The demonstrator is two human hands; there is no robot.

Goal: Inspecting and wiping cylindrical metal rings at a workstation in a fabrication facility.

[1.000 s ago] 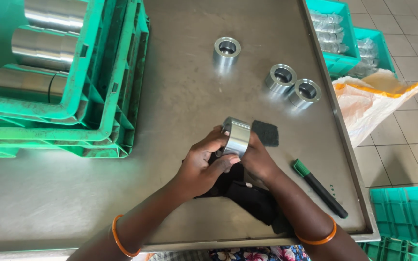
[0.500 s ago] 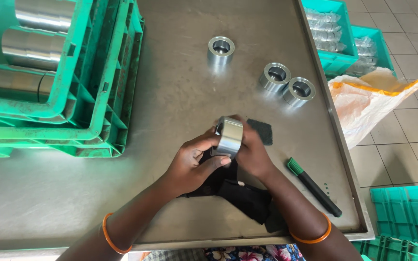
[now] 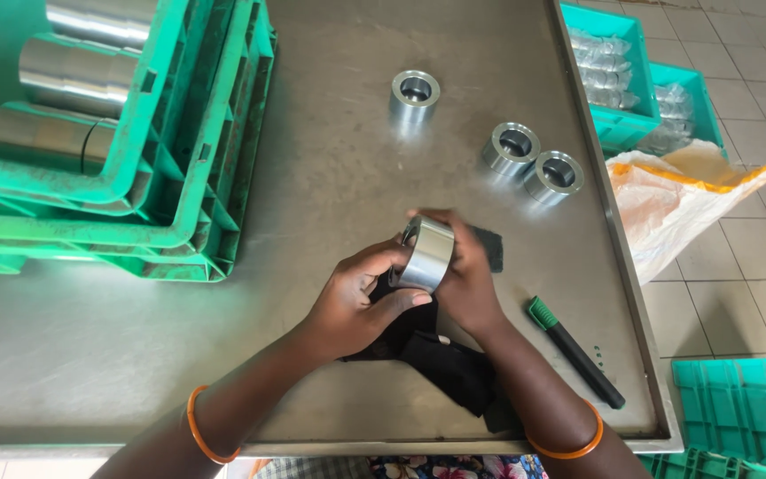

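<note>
At your far left, green crates [image 3: 179, 204] sit stacked on the steel table [image 3: 73, 346], with long metal cylinders [image 3: 73, 75] lying inside the top one. Your left hand [image 3: 352, 306] comes in from below, an orange bangle [image 3: 197, 426] on its wrist, and its fingers are closed around the near side of a shiny metal ring [image 3: 425, 255], thumb pressed on the lower edge. You hold the ring just above the table, near the middle of the front half, tilted on its side. A black cloth [image 3: 449, 368] lies under both hands, touching them. Your right hand [image 3: 467, 279] wraps the ring's far side, so both hands are clamped on it together. Farther back, one ring [image 3: 414, 93] stands alone, and a pair of rings [image 3: 534, 160] stands touching each other to its right. Beside your right wrist lies a black marker [image 3: 578, 350] with a green cap. Off the table's right edge are teal bins [image 3: 631, 71] of bagged parts and a white sack [image 3: 684, 208] on the tiled floor.
</note>
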